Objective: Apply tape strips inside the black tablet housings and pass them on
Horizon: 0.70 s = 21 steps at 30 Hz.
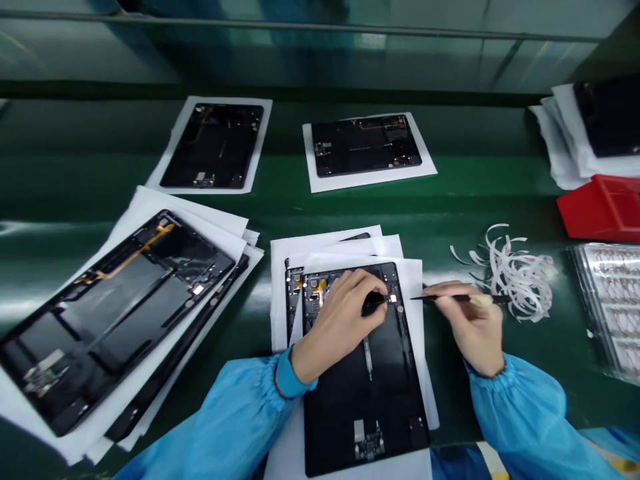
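An opened black tablet (360, 393) lies on white sheets in front of me, its inner parts and small boards showing. My left hand (347, 303) is over its upper half. The thumb and forefinger are pinched together by a small pale connector spot (393, 299); whatever is between them is too small to name. A blue band (291, 375) circles that wrist. In my right hand (473, 327) are black tweezers (463, 298) with a yellowish wrap, their tip pointing left just beyond the tablet's right edge.
White curled strips (525, 280) lie in a heap to the right. Beyond them are a red bin (600, 210) and a clear tray (617, 300) of small parts. Opened tablets (135, 307) are stacked at left, with one tablet (220, 143) and another tablet (367, 147) behind.
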Available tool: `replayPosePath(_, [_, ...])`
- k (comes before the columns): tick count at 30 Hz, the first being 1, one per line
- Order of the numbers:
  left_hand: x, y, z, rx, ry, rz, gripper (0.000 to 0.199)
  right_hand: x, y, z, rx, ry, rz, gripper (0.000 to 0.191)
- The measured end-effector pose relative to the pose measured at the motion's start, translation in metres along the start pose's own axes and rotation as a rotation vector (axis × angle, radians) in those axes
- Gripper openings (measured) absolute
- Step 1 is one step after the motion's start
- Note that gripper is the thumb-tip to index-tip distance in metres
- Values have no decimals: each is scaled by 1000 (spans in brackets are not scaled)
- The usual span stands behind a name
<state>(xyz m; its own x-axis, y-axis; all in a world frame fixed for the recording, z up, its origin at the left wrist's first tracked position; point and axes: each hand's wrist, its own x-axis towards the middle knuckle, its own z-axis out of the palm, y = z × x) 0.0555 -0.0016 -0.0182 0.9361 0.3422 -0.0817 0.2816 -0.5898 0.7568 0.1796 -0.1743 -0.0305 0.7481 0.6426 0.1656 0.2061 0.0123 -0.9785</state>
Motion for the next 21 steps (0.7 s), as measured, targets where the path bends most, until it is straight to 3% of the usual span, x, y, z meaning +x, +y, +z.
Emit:
replayPosePath(3, [-7,2,-12,-93,49,21,20,8,-12,7,52,-28,28,36])
replayPosePath(8, [-64,-2,-36,-224,334,-108,5,15,-30,46,-456,-432,-55,23])
replayPosePath(11, [-109,-2,-32,-295,256,-205,9,19,-27,66,-794,-626,-102,14])
replayPosePath(14, [-138,7,-16,-400,113,-306,13,26,-24,73,-908,-686,-112,11])
replayPosePath(17, [-146,22,1,-609,4,-368,23,21,-40,65,-803,-648,-139,10])
replayPosePath(21, [-141,42,10,-1155,-48,-426,49,-23,-85,44,-565,-548,-355,18])
